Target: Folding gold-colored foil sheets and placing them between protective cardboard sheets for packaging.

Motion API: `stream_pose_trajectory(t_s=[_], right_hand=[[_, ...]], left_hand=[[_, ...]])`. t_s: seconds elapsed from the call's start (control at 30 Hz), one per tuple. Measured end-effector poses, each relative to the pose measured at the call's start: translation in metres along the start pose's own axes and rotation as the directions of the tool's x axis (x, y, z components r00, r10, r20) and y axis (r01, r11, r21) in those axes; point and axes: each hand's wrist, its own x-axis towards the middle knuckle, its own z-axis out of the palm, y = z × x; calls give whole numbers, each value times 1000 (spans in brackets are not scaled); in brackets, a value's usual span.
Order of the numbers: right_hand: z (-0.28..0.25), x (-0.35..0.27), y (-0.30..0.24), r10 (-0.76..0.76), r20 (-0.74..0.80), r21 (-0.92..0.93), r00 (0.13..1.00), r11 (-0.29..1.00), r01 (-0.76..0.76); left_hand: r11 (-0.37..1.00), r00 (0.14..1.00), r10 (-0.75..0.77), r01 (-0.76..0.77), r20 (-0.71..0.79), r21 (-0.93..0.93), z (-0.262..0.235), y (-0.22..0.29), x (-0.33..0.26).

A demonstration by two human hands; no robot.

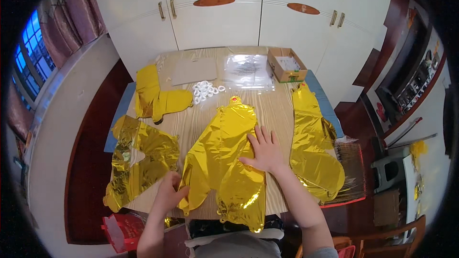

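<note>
A flat, uninflated gold foil balloon (220, 150) lies lengthwise in front of me on the wooden table, its small tab with a red spot at the far end. My right hand (263, 150) rests palm down on its right side, fingers spread. At the balloon's lower left edge is my left hand (167, 193), fingers curled and thumb over the foil; how much foil it pinches is partly hidden. More flat balloons lie around: a shiny gold one (155, 145) by my left hand, an angled gold one (155, 98) farther left, and a long gold one (311, 134) at the right.
Behind the middle balloon lie several white rings (203, 91), a grey-brown cardboard sheet (195, 70) and a clear plastic sleeve (246, 69). An open cardboard box (294, 75) stands at the back right. White cupboards (215, 24) rise behind the table (275, 114). A red bag (122, 231) is below left.
</note>
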Motion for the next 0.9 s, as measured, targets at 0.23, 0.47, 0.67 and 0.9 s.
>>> stream_pose_trajectory(t_s=[0.23,0.47,0.67,0.9], right_hand=[[3,-1,1,-1,-52,37,999,999,3],[-2,-3,0,-11,-60,38,998,999,13],[-1,-4,0,-3,-42,41,999,999,5],[-14,-6,0,-44,-330,279,943,950,142]], left_hand=[[950,963,220,-248,-155,-192,29,56,-18],[835,759,546,-459,-354,303,73,69,-25],[791,797,559,-431,-227,434,104,64,-41],[661,684,717,-604,-137,445,121,77,-17]])
